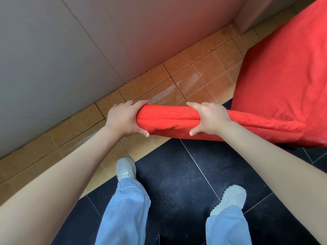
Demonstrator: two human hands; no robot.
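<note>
Gripping red mattress (283, 76) two-handed: left hand (123, 119) curls round its end corner, right hand (210, 117) clamps the edge just beside it, thumbs nearside. I'd lift evenly, wrists level, no twisting. Bulk runs right of both hands, over the orange tiles (194, 71) by the wall.
</note>
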